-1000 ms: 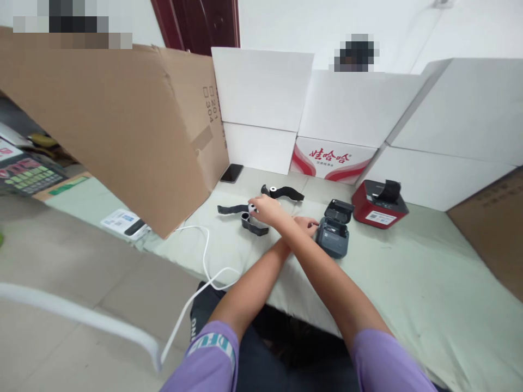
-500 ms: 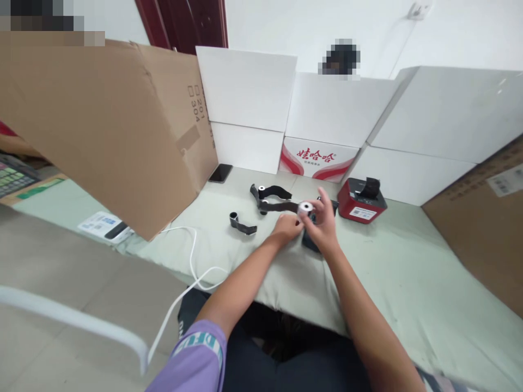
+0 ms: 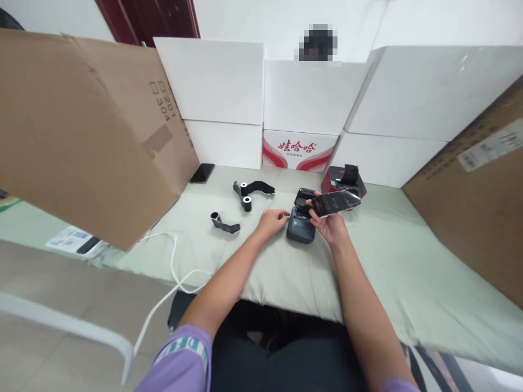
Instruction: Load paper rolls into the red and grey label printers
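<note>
A small dark label printer (image 3: 301, 226) sits on the table with its black lid (image 3: 305, 197) raised. My left hand (image 3: 272, 222) rests at its left side, fingers curled and tips touching its edge. Above the printer's right side, my right hand (image 3: 332, 224) grips a glossy black strip of label tape (image 3: 337, 202) that points right; whether a roll sits in the palm is hidden. To the left lie two small rolls, a farther label roll (image 3: 244, 188) and a nearer label roll (image 3: 247, 204), with black tails. Another label roll (image 3: 215, 216) lies closer to me.
Behind the right hand stands a red and black box-shaped device (image 3: 330, 179). A phone (image 3: 202, 173) lies at the back left. Brown cardboard (image 3: 81, 141) and white panels (image 3: 220, 81) wall the table in. A white cable (image 3: 175, 256) hangs over the front left edge.
My right hand has turned, and the strip that pointed left now points right. The white roll end at its fingers is out of sight. The view has shifted, uncovering the printer.
</note>
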Demonstrator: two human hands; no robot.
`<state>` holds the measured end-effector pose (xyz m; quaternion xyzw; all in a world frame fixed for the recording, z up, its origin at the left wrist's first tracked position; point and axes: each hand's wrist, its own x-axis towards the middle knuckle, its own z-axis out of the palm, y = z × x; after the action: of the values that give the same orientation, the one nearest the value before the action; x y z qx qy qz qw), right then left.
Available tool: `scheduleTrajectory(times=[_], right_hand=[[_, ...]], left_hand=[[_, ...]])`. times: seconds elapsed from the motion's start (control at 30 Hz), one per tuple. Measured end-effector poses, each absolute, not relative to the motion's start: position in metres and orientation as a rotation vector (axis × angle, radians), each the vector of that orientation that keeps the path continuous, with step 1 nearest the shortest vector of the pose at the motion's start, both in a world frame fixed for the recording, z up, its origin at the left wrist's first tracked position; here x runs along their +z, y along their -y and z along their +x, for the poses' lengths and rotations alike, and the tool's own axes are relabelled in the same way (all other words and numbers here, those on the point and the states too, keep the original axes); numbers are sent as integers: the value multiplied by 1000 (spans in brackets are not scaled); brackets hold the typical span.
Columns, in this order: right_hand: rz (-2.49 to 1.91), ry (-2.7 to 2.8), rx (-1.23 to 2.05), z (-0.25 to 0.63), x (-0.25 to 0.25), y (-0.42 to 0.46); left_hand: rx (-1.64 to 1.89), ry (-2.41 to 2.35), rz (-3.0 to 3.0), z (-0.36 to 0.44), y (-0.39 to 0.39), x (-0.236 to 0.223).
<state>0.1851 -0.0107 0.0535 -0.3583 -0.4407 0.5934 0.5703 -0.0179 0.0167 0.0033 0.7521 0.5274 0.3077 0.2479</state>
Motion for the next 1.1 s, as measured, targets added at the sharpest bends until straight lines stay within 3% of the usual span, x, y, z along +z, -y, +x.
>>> scheduleTrajectory(times=[0.33, 0.63, 0.93, 1.1], right_hand=[[-1120, 1436, 705, 190, 42, 4], [-1400, 1757, 411, 193, 33, 3], [-1462, 1721, 429, 190, 26, -3], [-1404, 1427, 420, 189, 18, -12]], left_hand=[[817, -1420, 2053, -20, -16, 4], [807, -1442, 2067, -19, -14, 6], [799, -1449, 2069, -18, -13, 7], [801, -1449, 2074, -18, -14, 6]])
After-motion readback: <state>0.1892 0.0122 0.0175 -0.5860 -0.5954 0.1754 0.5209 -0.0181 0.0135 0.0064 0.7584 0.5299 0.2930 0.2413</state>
